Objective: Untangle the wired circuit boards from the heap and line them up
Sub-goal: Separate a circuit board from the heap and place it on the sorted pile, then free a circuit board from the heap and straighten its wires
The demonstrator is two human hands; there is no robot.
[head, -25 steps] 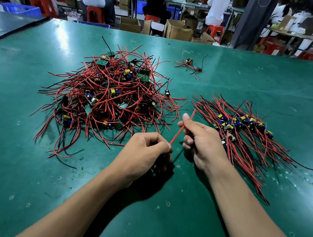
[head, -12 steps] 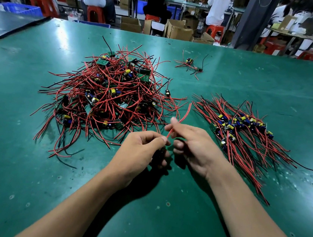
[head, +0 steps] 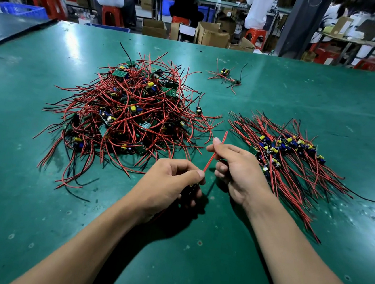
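A tangled heap (head: 129, 114) of small green circuit boards with red and black wires lies left of centre on the green table (head: 34, 206). To the right lies a row of lined-up boards (head: 290, 151), their wires fanned out. My left hand (head: 167, 184) grips a wired board, mostly hidden under its curled fingers. From it a red wire (head: 215, 152) runs up and to the right. My right hand (head: 237, 166) pinches that wire between thumb and forefinger, just left of the row.
Two loose wired boards (head: 226, 76) lie farther back on the table. A darker table (head: 5, 25) adjoins at the far left. Beyond the far edge are cardboard boxes (head: 208, 34), red stools and seated people at other benches.
My right hand slid down the red wire toward my left hand, then back up and to the right along it. The wire stands straighter now. My left hand stayed put.
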